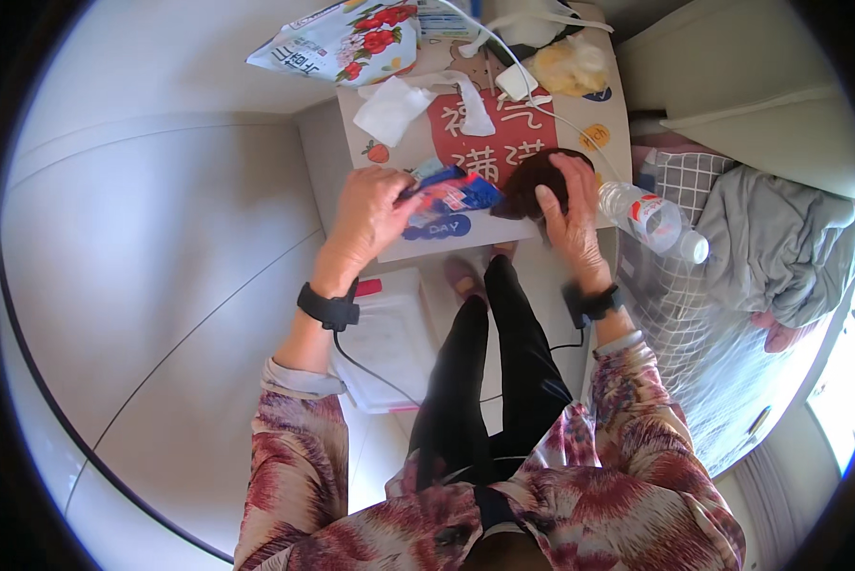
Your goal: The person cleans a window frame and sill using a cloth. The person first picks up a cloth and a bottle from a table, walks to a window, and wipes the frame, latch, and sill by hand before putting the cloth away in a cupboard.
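My left hand (375,211) pinches a shiny blue and red packet (465,193) by its left end, just above the near edge of the patterned tabletop (370,119). My right hand (572,205) curves over a dark brown rounded thing (534,183), with the thumb on its near side and the fingers across its top. What this brown thing is I cannot tell. Beyond the packet lie a crumpled white tissue (391,111) and a white strip (475,107). Each wrist wears a black band.
A large flowered pouch (351,43) stands at the far left of the table. A white charger (515,82) with its cable and a yellowish plastic bag (572,67) lie far right. On the bed at right are a clear plastic bottle (644,214) and grey cloth (765,233). A white box (389,343) sits below.
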`<state>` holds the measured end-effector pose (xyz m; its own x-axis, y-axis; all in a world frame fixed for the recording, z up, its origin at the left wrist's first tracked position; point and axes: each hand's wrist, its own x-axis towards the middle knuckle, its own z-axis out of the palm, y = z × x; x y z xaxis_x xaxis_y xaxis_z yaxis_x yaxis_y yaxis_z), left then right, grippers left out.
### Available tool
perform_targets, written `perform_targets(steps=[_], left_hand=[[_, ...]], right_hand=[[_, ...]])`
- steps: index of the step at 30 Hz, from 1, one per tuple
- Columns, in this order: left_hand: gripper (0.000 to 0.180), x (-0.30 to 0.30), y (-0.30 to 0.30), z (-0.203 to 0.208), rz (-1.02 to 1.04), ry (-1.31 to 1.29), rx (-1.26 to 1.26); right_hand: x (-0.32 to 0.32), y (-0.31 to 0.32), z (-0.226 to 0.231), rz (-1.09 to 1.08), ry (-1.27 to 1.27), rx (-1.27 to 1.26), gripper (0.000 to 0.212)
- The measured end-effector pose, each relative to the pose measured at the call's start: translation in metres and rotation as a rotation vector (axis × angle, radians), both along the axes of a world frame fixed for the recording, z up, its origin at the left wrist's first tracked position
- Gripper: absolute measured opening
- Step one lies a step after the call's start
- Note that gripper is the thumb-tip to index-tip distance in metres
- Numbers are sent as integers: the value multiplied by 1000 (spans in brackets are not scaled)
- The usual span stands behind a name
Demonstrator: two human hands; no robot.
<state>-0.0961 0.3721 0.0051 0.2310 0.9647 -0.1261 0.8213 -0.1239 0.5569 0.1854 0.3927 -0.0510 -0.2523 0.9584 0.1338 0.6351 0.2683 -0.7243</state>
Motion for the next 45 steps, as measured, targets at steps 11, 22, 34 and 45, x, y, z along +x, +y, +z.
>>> perform_targets(steps=[11,22,34,45], left_hand=[[23,-28,32,-30,130,22,62],[24,-22,97,-64,-35,265,131],[31,-64,44,-10,312,-160,-9],[26,-17,-25,-42,-34,-68,-223]], right_hand=[[-17,-2,-43,43,-249,-32,50],[-16,-6,-44,49,-223,-18,45],[-8,-3,-49,93,-173,25,43],[-17,-9,-54,79,-222,39,44]])
